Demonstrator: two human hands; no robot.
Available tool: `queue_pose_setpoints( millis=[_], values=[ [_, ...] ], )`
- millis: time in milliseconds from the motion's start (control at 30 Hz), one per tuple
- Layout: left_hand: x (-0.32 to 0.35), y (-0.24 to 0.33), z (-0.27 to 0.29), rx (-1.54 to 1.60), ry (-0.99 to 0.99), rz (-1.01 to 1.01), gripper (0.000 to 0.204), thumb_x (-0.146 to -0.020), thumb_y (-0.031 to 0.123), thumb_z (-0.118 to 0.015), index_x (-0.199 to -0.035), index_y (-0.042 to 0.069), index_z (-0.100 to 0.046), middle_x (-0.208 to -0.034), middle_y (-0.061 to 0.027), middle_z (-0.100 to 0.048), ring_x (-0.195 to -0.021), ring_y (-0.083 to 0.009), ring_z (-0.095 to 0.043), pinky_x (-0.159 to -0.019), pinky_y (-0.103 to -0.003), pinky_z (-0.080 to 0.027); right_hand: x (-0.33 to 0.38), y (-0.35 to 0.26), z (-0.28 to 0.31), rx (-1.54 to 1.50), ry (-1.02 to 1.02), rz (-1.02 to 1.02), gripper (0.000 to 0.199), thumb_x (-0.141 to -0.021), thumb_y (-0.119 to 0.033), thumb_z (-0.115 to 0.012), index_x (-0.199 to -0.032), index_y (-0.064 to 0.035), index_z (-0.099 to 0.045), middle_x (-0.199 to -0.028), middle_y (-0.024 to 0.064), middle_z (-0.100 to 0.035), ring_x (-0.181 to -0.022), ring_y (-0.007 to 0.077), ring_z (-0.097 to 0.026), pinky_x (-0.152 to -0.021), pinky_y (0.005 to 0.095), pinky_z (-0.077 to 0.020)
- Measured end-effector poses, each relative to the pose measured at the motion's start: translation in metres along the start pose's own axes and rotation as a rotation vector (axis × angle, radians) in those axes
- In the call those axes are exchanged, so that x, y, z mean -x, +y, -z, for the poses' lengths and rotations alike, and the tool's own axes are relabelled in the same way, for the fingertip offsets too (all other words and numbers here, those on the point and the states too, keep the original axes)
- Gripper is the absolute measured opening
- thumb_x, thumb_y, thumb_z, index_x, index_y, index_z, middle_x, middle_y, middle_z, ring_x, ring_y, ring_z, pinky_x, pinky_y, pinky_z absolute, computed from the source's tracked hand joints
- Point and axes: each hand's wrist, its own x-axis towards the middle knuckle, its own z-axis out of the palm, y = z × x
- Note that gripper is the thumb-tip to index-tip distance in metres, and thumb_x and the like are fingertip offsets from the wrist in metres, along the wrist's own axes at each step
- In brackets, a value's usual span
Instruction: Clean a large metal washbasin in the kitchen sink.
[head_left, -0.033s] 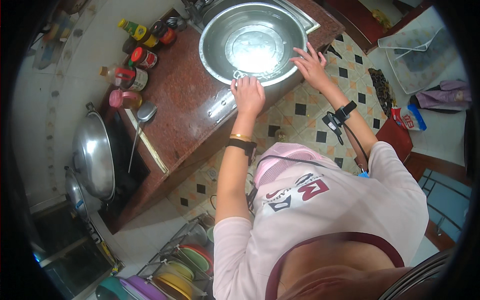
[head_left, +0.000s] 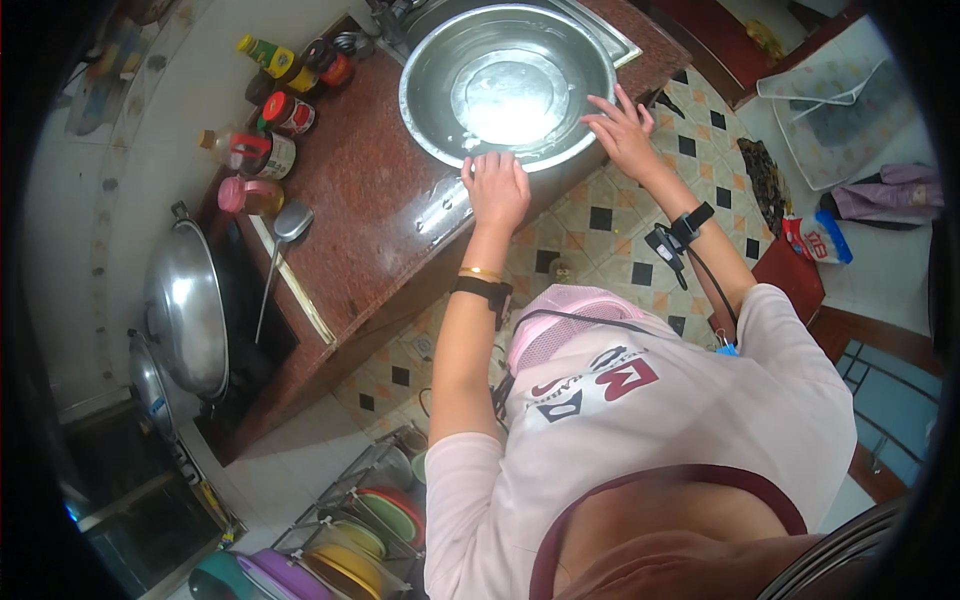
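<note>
A wide metal basin (head_left: 428, 95) sits on the red-brown countertop by the sink. Water seems to lie in it, with bright glints on its bottom. On the near rim, my left hand (head_left: 496, 187) has its fingers curled over the edge, gripping the basin. At the right rim, my right hand (head_left: 626, 135) is open, its fingers spread and reaching over the edge. Straps go round both of my wrists, and a small black device (head_left: 668, 242) hangs from the right one.
Sauce bottles and jars (head_left: 288, 115) stand along the wall at left. A spatula (head_left: 290, 222) lies beside the stove, where a large metal wok (head_left: 185, 310) sits. The sink edge (head_left: 628, 50) is behind the basin. Coloured bowls (head_left: 345, 575) fill a rack below left.
The white glints along the near side of the basin's water have shifted and shrunk. Both hands stay in place.
</note>
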Motion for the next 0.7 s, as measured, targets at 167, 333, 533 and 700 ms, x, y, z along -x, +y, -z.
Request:
queue_pose_setpoints(
  millis=[167, 333, 533, 700],
  values=[
    [0.002, -0.009, 0.004, 0.010, 0.023, -0.020, 0.016, -0.084, 0.020, -0.044, -0.081, 0.008, -0.054, -0.084, -0.0071, -0.052, -0.091, -0.0252, -0.047, -0.094, -0.045, -0.027, 0.004, -0.009, 0.005, 0.039, 0.003, 0.049, 0.022, -0.091, -0.030, -0.042, -0.098, -0.0245, -0.063, -0.124, -0.0045, -0.046, -0.131, 0.0206, -0.021, -0.101, 0.0490, -0.0100],
    [0.006, -0.015, 0.014, 0.006, -0.009, -0.045, 0.016, -0.084, 0.020, -0.045, -0.083, 0.008, -0.055, -0.085, -0.0076, -0.053, -0.092, -0.0256, -0.049, -0.094, -0.043, -0.028, 0.010, -0.017, 0.005, 0.024, -0.037, 0.090, 0.022, -0.091, -0.030, -0.042, -0.096, -0.0217, -0.061, -0.122, -0.0035, -0.047, -0.131, 0.0197, -0.022, -0.100, 0.0494, -0.0108],
    [0.012, -0.026, 0.024, 0.000, -0.102, -0.042, 0.017, -0.084, 0.020, -0.044, -0.085, 0.007, -0.056, -0.086, -0.0071, -0.053, -0.093, -0.0239, -0.049, -0.095, -0.044, -0.027, 0.014, -0.031, 0.005, 0.053, -0.072, 0.185, 0.023, -0.090, -0.025, -0.039, -0.097, -0.0176, -0.060, -0.124, -0.0024, -0.046, -0.131, 0.0193, -0.022, -0.100, 0.0488, -0.0125],
    [0.022, -0.029, 0.026, 0.010, -0.081, -0.035, 0.017, -0.085, 0.019, -0.043, -0.084, 0.008, -0.055, -0.086, -0.0063, -0.053, -0.094, -0.0231, -0.048, -0.095, -0.043, -0.026, 0.014, -0.041, 0.007, 0.063, -0.129, 0.154, 0.027, -0.090, -0.024, -0.037, -0.107, -0.0186, -0.058, -0.131, -0.0022, -0.040, -0.133, 0.0191, -0.017, -0.101, 0.0491, -0.0104]
  ],
)
